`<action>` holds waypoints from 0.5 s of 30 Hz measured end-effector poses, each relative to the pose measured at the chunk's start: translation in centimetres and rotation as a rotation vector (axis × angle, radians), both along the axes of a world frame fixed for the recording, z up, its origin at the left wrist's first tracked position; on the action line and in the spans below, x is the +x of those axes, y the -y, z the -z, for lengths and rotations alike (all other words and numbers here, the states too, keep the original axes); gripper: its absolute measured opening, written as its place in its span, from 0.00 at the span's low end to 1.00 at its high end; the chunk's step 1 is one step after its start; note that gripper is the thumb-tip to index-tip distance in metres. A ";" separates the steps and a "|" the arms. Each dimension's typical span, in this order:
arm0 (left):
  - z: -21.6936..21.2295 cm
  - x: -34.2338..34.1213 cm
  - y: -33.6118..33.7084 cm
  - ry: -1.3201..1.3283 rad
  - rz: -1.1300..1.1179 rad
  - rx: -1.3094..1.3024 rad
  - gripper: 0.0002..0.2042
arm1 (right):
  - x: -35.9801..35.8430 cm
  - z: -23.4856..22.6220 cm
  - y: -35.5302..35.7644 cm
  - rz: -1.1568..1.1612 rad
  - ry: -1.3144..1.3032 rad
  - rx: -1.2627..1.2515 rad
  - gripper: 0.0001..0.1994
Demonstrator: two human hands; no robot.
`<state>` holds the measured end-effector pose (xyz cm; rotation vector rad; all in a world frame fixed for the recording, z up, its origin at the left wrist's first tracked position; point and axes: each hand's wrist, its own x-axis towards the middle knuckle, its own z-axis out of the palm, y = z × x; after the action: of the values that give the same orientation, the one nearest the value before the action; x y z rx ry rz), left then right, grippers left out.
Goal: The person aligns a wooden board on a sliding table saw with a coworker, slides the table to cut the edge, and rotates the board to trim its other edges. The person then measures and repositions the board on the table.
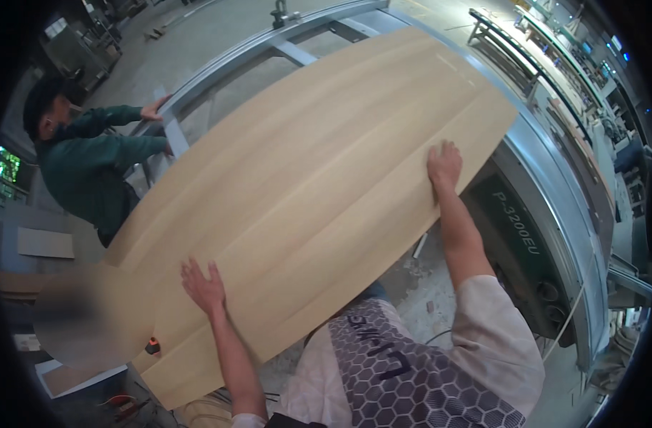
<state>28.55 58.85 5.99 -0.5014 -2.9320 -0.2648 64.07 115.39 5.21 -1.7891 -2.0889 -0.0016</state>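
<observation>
A large light wood-grain panel [304,185] stretches across the middle of the head view, from the lower left to the upper right. My left hand [204,287] rests on its face at the lower left, fingers spread. Farther along, toward the right edge, my right hand [445,165] lies on the panel with its fingers stretched out. Neither hand is wrapped round anything. The panel's far end lies on a metal machine frame [233,68]. A small orange and black object [152,347] sits near the panel's lower left end.
A co-worker in a dark green top [90,167] stands at the left, hands on the metal frame. A dark green machine body [508,221] with a long metal rail [554,185] stands at the right. White sheets [46,243] lie at the far left.
</observation>
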 end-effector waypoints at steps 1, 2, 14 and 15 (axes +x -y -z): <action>-0.1 -0.4 -0.6 -0.016 -0.024 0.000 0.33 | -0.8 0.4 -0.3 0.004 0.010 -0.015 0.30; 0.0 -0.3 -1.2 -0.009 -0.043 -0.009 0.33 | -1.3 0.8 -0.7 0.012 0.021 -0.029 0.30; 0.0 -0.7 -0.5 -0.003 -0.166 0.030 0.36 | -0.5 0.0 0.5 -0.078 0.026 0.018 0.26; -0.4 -0.5 -0.5 0.031 -0.182 0.024 0.36 | -0.8 -0.2 0.6 -0.074 0.030 0.014 0.26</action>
<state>28.05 59.34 6.38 -0.2270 -2.9749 -0.2865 63.31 114.81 5.40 -1.7129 -2.1700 -0.0232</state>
